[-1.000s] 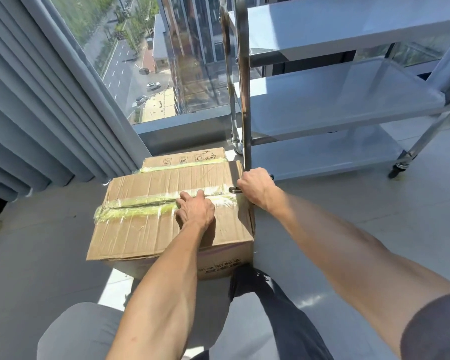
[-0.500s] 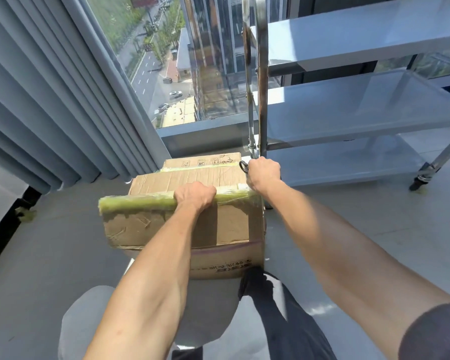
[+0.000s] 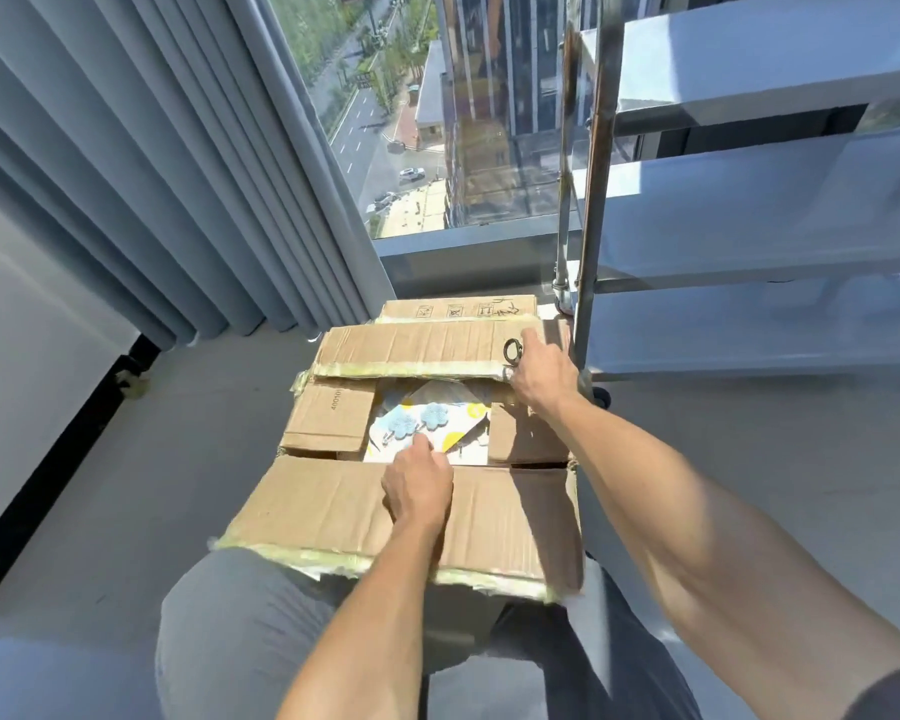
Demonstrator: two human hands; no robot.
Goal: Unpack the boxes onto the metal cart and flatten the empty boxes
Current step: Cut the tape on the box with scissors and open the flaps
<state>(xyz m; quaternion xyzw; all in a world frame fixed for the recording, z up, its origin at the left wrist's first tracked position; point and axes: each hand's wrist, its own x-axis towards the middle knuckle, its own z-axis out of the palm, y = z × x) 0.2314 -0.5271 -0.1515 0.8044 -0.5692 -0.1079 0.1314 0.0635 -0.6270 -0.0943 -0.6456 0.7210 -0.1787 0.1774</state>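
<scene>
Cardboard is the whole business at this moment: the box (image 3: 417,459) sits on the floor between the person's knees, just beside the near post of the metal cart (image 3: 749,226), with a second box (image 3: 458,308) touching its far side. Its two long flaps are folded outward, the near one lying flat toward the person and the far one tipped back, while the two short inner flaps stay partly down over the contents. The left hand (image 3: 418,485) rests on the near flap with its fingers curled over the inner edge, gripping it. The right hand (image 3: 541,376) is closed on the far flap at its right corner and also holds a small tool with a metal ring (image 3: 513,350); what sort of tool it is I cannot tell. Between the flaps shows a white packet with blue flower shapes (image 3: 427,426). The step in hand looks like opening, with unpacking not yet begun. Next, the short flaps likely need folding out and the tool setting down, freeing both hands to lift items onto the cart shelves
</scene>
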